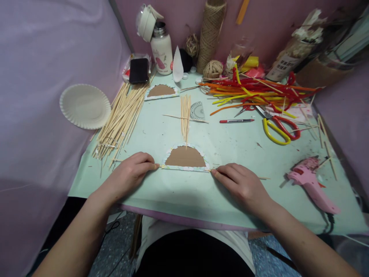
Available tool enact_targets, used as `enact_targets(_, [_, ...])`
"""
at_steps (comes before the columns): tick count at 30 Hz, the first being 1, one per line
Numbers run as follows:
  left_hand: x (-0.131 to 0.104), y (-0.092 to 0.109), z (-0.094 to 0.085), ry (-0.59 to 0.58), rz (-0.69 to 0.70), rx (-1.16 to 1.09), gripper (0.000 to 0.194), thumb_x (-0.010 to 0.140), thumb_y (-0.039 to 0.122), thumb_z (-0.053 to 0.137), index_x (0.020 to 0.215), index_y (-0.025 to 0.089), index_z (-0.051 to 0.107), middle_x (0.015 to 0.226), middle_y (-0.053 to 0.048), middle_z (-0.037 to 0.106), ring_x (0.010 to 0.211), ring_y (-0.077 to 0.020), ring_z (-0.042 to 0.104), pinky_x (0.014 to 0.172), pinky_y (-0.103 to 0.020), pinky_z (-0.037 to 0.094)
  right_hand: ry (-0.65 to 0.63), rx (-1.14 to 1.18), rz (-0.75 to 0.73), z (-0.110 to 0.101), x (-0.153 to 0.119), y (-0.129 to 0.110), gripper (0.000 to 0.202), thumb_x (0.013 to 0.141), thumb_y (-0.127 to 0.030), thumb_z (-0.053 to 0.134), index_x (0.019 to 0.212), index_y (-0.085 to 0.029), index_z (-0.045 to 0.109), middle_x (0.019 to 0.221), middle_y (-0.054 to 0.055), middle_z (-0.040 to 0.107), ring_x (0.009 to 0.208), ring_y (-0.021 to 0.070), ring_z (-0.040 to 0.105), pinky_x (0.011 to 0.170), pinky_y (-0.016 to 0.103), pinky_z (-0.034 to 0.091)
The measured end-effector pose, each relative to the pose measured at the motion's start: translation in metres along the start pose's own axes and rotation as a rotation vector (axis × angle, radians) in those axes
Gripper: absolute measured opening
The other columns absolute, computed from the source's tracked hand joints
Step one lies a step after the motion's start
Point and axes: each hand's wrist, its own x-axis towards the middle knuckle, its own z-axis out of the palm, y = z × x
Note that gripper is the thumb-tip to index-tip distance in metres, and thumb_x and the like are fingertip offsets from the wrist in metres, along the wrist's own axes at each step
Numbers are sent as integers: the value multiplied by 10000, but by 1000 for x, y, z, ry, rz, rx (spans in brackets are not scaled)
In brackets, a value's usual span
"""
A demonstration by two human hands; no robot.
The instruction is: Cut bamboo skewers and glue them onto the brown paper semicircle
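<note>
A brown cardboard half-circle (185, 157) with a patterned pale border lies flat near the front of the pale green table (161, 192). A thin wooden skewer (263, 178) runs along its straight lower edge and sticks out on both sides. My left hand (133, 169) pinches the skewer at the half-circle's left corner. My right hand (240, 182) presses fingertips on the skewer at the right corner. A small bundle of short sticks (185, 117) lies just behind the half-circle, touching its curved top.
A second brown half-circle (160, 91) lies further back. Long skewers (122, 115) fan out at left beside a paper plate (85, 105). Pipe cleaners (253, 92), scissors (278, 127), a red pen (236, 120) and a pink glue gun (313, 182) lie at right. A bottle (161, 48) and twine (210, 32) stand behind.
</note>
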Motion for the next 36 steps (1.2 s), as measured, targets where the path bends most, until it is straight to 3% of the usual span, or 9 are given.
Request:
enact_targets(26, [0, 1, -1, 2, -19, 4, 295, 950, 180, 403, 975, 222, 694, 937, -41, 643, 867, -154, 591, 737, -288, 489, -3, 6, 21, -1, 0, 0, 285, 936, -58, 440, 1138, -106, 635, 943, 148, 697, 839, 235, 597, 660, 378, 527])
enact_targets(36, [0, 0, 0, 4, -6, 11, 290, 942, 161, 409, 972, 218, 691, 929, -41, 639, 865, -155, 588, 733, -289, 486, 1, -4, 12, 1, -1, 0, 268, 932, -54, 450, 1126, -79, 632, 934, 155, 693, 841, 234, 590, 665, 366, 512])
